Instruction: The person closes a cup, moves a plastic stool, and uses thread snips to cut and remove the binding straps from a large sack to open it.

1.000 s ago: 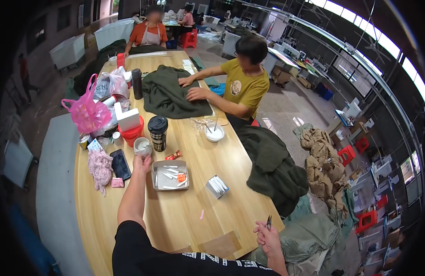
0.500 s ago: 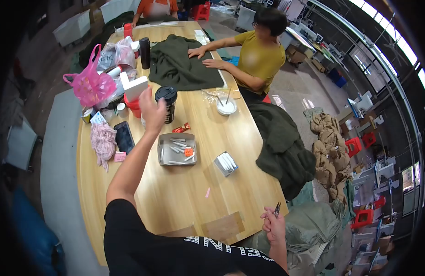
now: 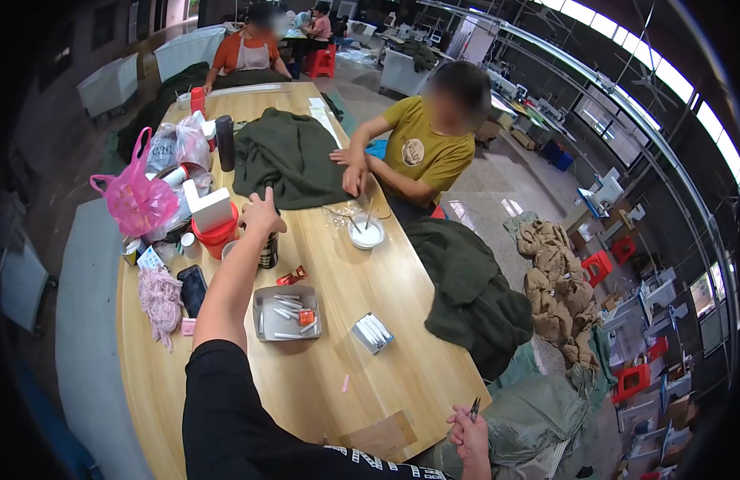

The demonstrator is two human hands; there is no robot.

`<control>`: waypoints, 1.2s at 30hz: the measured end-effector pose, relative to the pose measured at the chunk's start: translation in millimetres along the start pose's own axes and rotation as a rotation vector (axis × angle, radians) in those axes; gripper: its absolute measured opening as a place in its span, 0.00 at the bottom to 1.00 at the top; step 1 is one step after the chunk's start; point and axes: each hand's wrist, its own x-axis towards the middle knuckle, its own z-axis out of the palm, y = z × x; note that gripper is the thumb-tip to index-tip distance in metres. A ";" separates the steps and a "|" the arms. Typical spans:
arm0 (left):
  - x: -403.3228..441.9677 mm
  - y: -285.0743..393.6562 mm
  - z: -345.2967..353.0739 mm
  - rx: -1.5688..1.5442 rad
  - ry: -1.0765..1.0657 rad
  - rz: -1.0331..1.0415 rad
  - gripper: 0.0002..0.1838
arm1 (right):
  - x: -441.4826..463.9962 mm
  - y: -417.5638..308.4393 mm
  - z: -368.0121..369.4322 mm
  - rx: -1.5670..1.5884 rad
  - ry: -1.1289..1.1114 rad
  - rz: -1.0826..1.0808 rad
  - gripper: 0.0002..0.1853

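Observation:
My left hand (image 3: 262, 216) reaches across the table to a dark lidded cup (image 3: 268, 253). It covers the lid from above, fingers around the top, one finger stretched forward; part of the grip is hidden. At the near right corner my right hand (image 3: 469, 436) is closed around small dark thread snips (image 3: 475, 410), their two points sticking up. Near my left forearm lies an open grey box (image 3: 288, 328) with several white sticks and an orange-red piece inside. A red wrapped packet (image 3: 291, 277) lies behind it. A smaller box (image 3: 373, 333) holds more white sticks.
A red bucket (image 3: 218, 238) with a white box, a pink bag (image 3: 138, 196), a phone (image 3: 192, 290) and pink yarn (image 3: 159, 300) crowd the left. A white bowl (image 3: 366, 234) stands right. A co-worker in yellow (image 3: 434, 148) sits by dark green cloth (image 3: 286, 156); another sits at the far end.
My left hand has moved from beside the cup onto its top. The view has tilted up. The co-worker's hands have drawn together at the cloth's edge. My right hand still holds the snips.

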 end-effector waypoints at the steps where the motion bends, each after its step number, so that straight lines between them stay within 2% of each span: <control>1: -0.7 1.1 -2.6 0.035 -0.034 -0.001 0.53 | 0.5 -0.4 0.7 0.001 0.003 0.002 0.08; 5: 8.5 -6.0 1.3 0.064 -0.078 0.102 0.51 | 4.7 1.3 7.5 0.003 -0.029 0.011 0.09; 9: 8.8 -10.3 6.1 0.000 0.036 0.095 0.50 | 5.1 4.3 11.1 -0.002 -0.036 0.024 0.09; 16: 30.1 -6.0 4.4 -0.058 0.097 0.049 0.49 | 7.2 1.9 12.8 -0.033 -0.017 0.024 0.09; 19: 44.5 -2.3 1.4 -0.054 0.122 0.022 0.49 | 11.7 5.0 14.6 -0.035 0.020 0.047 0.09; 22: 59.5 -3.1 -1.0 -0.056 0.166 -0.017 0.50 | 9.0 5.0 30.4 -0.232 0.168 0.034 0.08; 25: 77.1 -3.6 -9.6 -0.071 0.202 -0.039 0.52 | 4.7 3.1 40.5 -0.246 0.202 -0.002 0.17; 28: 91.7 -11.5 -7.4 -0.103 0.159 -0.074 0.56 | 11.4 12.8 37.3 -0.224 0.192 0.030 0.15; 32: 98.3 -9.4 -9.2 -0.042 0.117 -0.058 0.53 | 27.2 28.2 30.1 -0.205 0.204 0.118 0.09; 36: 101.5 -14.3 -5.6 -0.025 0.148 -0.017 0.57 | 24.1 24.1 48.3 -0.278 0.166 0.057 0.08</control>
